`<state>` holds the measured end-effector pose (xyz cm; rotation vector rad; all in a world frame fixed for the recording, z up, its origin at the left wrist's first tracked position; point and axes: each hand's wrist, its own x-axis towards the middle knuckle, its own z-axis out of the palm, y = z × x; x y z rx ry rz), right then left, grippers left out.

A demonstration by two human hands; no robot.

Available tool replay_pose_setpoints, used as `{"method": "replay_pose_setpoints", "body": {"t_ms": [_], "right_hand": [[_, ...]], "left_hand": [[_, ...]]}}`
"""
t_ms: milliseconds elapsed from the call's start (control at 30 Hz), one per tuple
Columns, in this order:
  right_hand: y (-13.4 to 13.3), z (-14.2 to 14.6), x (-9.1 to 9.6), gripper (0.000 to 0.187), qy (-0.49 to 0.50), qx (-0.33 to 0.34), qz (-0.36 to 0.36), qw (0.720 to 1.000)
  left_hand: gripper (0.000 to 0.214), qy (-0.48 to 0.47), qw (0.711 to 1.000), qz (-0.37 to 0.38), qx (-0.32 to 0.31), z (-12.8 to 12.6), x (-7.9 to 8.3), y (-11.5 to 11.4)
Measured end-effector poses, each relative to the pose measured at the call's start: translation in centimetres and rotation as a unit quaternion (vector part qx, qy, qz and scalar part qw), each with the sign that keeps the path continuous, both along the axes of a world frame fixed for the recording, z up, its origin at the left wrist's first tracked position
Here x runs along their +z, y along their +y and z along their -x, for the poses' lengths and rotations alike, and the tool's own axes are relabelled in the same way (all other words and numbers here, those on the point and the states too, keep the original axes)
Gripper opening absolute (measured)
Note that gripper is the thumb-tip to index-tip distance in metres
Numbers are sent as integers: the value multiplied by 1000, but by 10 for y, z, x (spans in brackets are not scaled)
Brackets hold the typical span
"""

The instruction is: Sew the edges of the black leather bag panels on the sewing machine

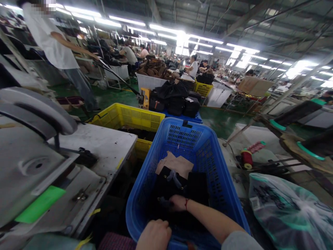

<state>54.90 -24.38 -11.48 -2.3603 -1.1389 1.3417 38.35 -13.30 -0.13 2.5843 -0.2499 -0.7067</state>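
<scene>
A blue plastic basket [218, 152] stands in front of me, tilted in view. My left hand [154, 233] is closed over its near rim, fingers curled down. Inside, black fabric pieces [166, 185] with small gold rings and grey-blue straps [173, 177] lie in a pile. My right hand [178, 203], with a red cord at the wrist, reaches into the basket. Its fingers are bent around a black piece beside a strap; their tips are hard to see in the dark. Beige sheets [179, 164] lie at the basket's far end.
On the left is a sewing machine [39, 163] on a white table [109, 139]. A yellow crate [137, 116] stands beyond. Behind it, a pallet truck carries black bags [175, 100], with a person at its handle. Right are thread spools [246, 159] and a clear plastic bag [291, 208].
</scene>
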Motion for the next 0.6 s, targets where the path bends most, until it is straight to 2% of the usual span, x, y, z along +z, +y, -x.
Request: {"method": "replay_pose_setpoints", "body": {"t_ms": [100, 200, 300, 400, 500, 600], "right_hand": [[-4, -33, 14, 20, 3, -61, -58, 996], [-6, -67, 41, 31, -28, -136, -134, 981], [-4, -90, 72, 37, -105, -193, -226, 949], [0, -99, 95, 35, -187, -204, -297, 914], [2, -103, 103, 35, -248, -237, -302, 889], [-2, -106, 96, 39, -247, -326, -268, 872]], "left_hand": [[49, -6, 999, 25, 38, 5, 10, 1], [45, -38, 997, 33, 64, 11, 10, 2], [44, -58, 996, 39, 63, 15, 5, 2], [44, -66, 995, 41, 60, 17, 1, 2], [43, -67, 995, 40, 58, 18, 0, 2], [44, -62, 996, 40, 57, 16, 3, 2]]}}
